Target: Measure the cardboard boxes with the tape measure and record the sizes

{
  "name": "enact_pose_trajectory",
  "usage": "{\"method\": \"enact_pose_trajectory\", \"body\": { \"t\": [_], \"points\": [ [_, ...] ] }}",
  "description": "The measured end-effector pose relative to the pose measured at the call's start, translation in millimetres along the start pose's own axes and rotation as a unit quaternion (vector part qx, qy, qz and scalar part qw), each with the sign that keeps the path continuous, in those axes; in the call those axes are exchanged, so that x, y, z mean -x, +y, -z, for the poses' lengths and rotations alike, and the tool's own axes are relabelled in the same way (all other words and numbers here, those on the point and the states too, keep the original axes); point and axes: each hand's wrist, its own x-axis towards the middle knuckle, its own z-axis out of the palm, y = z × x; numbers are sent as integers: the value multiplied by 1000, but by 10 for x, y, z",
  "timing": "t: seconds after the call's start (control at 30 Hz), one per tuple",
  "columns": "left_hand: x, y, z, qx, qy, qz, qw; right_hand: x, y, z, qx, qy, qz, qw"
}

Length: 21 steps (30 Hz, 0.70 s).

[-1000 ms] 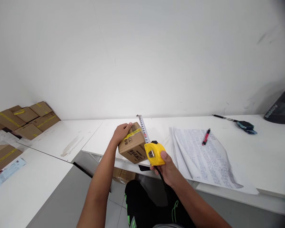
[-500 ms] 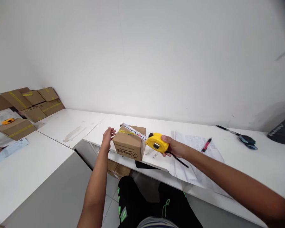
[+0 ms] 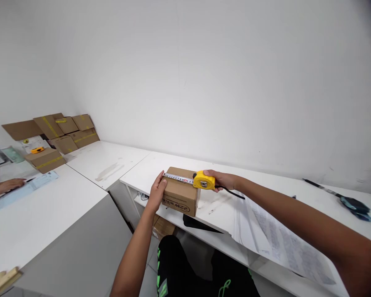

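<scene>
A small brown cardboard box (image 3: 181, 196) with dark printing on its front sits at the front edge of the white desk. In my right hand (image 3: 218, 179) is a yellow tape measure (image 3: 204, 180), its black strap trailing to the right. The measure's white blade (image 3: 179, 178) is drawn out across the box top, from the left edge to the case at the right edge. My left hand (image 3: 157, 193) is closed at the box's left edge, thumb and forefinger around the blade's end.
Flattened or stacked cartons (image 3: 66, 126) lean at the far left, near an orange tape measure (image 3: 37, 150) on a box. Another person's hand (image 3: 14, 185) rests by a blue-white sheet (image 3: 31, 189). Papers (image 3: 281, 231) lie under my right forearm; a dark cloth item (image 3: 355, 206) is farther right.
My left hand has moved onto the box's left edge and closed at the blade's end. The blade now lies straight across the top. The view has turned somewhat left.
</scene>
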Motion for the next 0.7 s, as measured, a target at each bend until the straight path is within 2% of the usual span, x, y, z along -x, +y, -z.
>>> {"method": "enact_pose_trajectory", "body": {
  "t": [0.27, 0.43, 0.57, 0.7],
  "points": [
    [-37, -48, -7, -61, 19, -40, 997, 21, -100, -46, 8, -14, -11, 1000],
    [-88, -48, -23, -68, 25, -34, 997, 178, 38, 14, -7, -2, -26, 1000],
    [-96, -35, -48, -63, 34, -31, 997, 311, 162, 98, -35, 29, -6, 999],
    [-89, -52, -67, -48, 45, -30, 997, 318, 180, 125, -40, 41, 4, 998]
  ]
}}
